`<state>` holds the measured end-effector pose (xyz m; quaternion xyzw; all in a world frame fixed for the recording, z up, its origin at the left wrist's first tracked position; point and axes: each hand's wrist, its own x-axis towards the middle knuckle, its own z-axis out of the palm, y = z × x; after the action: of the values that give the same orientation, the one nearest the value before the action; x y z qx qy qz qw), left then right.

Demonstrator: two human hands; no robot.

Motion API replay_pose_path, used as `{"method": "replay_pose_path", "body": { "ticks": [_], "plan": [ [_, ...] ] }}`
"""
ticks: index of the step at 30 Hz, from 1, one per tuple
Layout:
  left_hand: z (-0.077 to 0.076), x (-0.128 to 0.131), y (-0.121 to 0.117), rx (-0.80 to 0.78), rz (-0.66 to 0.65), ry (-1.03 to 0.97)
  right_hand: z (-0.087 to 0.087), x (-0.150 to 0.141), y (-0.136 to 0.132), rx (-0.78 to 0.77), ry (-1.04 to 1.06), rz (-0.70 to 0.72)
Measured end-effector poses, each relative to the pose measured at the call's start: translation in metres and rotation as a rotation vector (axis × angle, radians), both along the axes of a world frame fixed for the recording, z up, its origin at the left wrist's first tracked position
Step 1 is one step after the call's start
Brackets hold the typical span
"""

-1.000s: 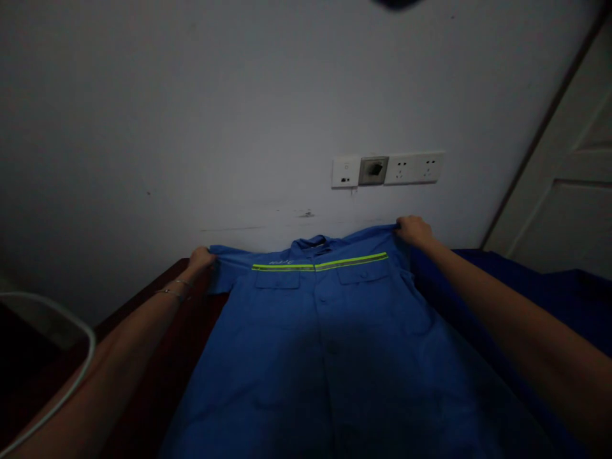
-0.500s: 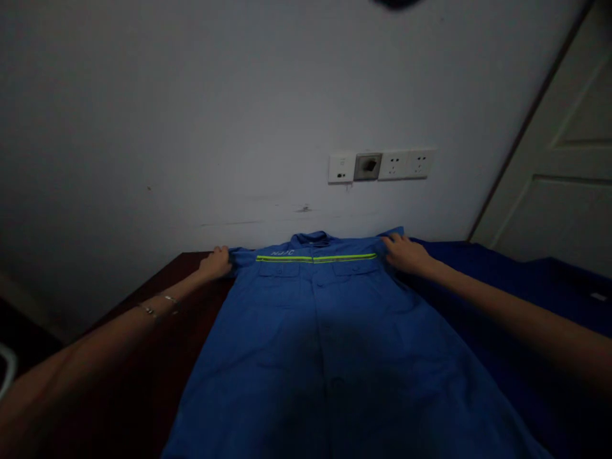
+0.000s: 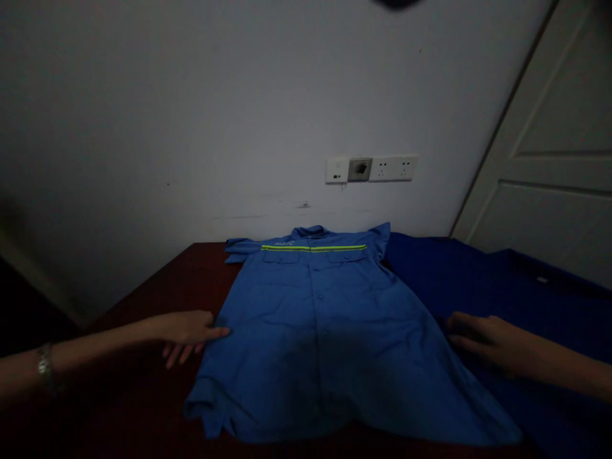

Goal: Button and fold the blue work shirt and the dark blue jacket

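Releasing sleeves point(image 3: 381, 238), leaving the blue shirt point(image 3: 282, 306) lying spread on the tabletop point(image 3: 167, 280)! Touching its left edge with left hand point(image 3: 194, 330), grip spread; poising right hand point(image 3: 488, 338) beside its right edge, grip unreadable.

Wht sockets point(image 3: 393, 169), scuffed wall point(image 3: 258, 127), door point(image 3: 554, 210), dk red tabletop point(image 3: 165, 284)

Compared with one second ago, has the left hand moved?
Yes. Judged against the sockets, the left hand has moved lower and farther away, from the sleeve to the side of the shirt.
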<state>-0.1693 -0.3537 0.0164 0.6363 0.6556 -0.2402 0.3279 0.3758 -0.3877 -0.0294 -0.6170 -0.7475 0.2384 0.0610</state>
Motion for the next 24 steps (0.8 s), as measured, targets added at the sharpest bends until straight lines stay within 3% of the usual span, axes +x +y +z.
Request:
{"method": "replay_pose_path", "body": {
  "ticks": [4,11,19,24],
  "plan": [
    [-0.020,-0.006,-0.024,-0.098,0.127,-0.151,-0.020,0.001,-0.023,-0.008,0.154,-0.065],
    [-0.051,-0.016,-0.039,0.002,0.169,-0.275,-0.026,-0.013,-0.037,0.142,0.183,0.007],
    [-0.039,-0.016,-0.048,0.087,0.261,-0.387,-0.039,-0.017,-0.039,0.284,0.041,0.058],
    [-0.030,-0.031,-0.049,0.075,0.305,-0.410,-0.036,-0.005,-0.040,0.326,0.012,0.052]
  ]
}}
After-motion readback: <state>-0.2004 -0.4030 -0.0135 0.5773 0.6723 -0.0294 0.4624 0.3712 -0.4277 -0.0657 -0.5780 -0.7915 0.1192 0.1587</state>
